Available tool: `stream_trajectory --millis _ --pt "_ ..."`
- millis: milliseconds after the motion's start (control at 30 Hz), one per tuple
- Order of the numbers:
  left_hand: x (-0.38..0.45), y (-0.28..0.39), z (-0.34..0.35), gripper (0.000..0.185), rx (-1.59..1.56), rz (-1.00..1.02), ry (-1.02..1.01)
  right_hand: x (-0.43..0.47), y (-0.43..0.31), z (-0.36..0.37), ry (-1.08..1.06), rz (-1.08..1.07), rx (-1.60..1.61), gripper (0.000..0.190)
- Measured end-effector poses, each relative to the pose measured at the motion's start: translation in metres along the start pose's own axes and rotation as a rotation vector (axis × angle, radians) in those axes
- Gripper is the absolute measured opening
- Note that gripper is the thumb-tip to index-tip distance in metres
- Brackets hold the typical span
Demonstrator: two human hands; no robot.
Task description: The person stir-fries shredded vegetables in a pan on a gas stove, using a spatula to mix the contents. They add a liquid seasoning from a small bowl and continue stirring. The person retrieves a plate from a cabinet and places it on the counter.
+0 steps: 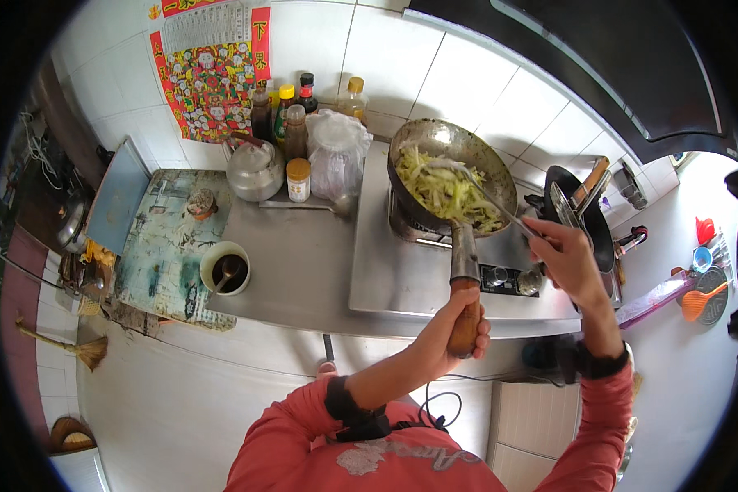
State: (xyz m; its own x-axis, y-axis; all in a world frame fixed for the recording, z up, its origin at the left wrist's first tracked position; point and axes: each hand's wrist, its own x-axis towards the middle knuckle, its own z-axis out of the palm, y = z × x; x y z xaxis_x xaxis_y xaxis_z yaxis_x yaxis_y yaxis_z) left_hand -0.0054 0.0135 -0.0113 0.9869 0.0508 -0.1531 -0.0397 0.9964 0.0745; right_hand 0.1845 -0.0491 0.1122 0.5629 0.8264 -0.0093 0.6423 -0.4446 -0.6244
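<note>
My left hand (pixel 441 338) is wrapped around the wooden handle (pixel 465 320) of a metal wok (pixel 494 166). The wok rests tilted over the gas stove (pixel 375 270), with its bowl leaning away from me. Shredded pale-green vegetable, apparently cabbage (pixel 438 184), fills the lower side of the bowl. In my right hand (pixel 563 255) is the thin handle of a metal spatula or ladle (pixel 495 200). Its working end lies among the shreds and is partly hidden by them.
Left on the counter stands a white bowl (pixel 207 265) of dark liquid with a spoon in it. Behind are a metal kettle (pixel 255 172), a ladle (pixel 295 205), a lidded jar (pixel 298 180) and several bottles (pixel 295 132). A black pan (pixel 601 237) stands right of the stove; a range hood (pixel 566 61) overhangs.
</note>
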Motion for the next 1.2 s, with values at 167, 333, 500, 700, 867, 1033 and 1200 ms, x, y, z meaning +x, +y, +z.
stream_trajectory --millis 167,333,500,700,867,1033,1200 --pt "0.001 -0.008 0.001 0.034 0.023 0.087 0.041 -0.046 -0.032 -0.052 0.020 0.024 -0.066 0.034" --pt "0.001 -0.009 0.004 0.036 0.001 0.090 0.081 -0.029 -0.029 -0.049 -0.077 -0.009 -0.135 0.030" --pt "0.003 -0.014 0.004 0.037 0.005 0.138 0.107 0.017 0.030 0.023 0.197 -0.240 -0.230 0.031" --pt "0.003 -0.016 0.004 0.038 0.008 0.162 0.103 0.058 0.070 -0.007 0.260 0.062 0.141 0.033" --pt "0.004 -0.016 0.004 0.040 0.006 0.162 0.092 0.089 0.053 0.025 0.019 0.357 0.868 0.033" --pt "0.006 -0.019 0.005 0.039 0.017 0.175 0.082 0.039 0.050 0.003 -0.070 0.270 0.659 0.036" --pt "0.006 -0.021 0.005 0.039 0.022 0.187 0.086 0.056 0.052 -0.012 0.074 0.172 0.526 0.036"
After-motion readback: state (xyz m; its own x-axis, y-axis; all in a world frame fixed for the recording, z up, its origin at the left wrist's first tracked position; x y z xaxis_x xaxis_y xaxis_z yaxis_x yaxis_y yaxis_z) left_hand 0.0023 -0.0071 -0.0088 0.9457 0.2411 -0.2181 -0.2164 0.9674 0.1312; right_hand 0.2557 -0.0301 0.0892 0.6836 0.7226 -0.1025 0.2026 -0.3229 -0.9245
